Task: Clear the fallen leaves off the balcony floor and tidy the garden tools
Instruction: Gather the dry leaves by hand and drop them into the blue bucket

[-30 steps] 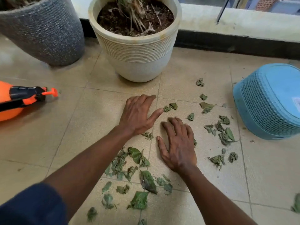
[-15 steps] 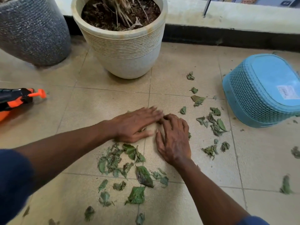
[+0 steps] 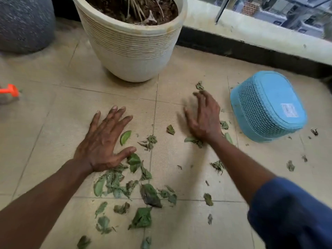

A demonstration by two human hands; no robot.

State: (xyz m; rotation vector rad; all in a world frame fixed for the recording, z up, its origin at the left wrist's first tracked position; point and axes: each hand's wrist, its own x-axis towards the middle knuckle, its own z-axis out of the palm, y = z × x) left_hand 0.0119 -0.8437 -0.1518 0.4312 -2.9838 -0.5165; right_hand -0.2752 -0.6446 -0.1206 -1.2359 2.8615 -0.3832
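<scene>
Both hands lie palm-down on the tiled floor (image 3: 53, 123), holding nothing: the left hand (image 3: 105, 141) flat with fingers spread, its thumb touching the near pile of green leaves (image 3: 125, 184); the right hand (image 3: 204, 119), blurred, fingers apart, its heel on a few more leaves. Beyond it to the right, an upturned blue basket (image 3: 267, 106) rests on the floor. Farther off stands a cream plant pot (image 3: 131, 51), with an orange sprayer tip (image 3: 9, 90) at the left edge.

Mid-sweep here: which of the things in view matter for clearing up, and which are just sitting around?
In the job: fallen leaves; left hand; right hand; orange sprayer, a tool to tidy.

Just there: white pot; grey pot; blue basket, upside down.
</scene>
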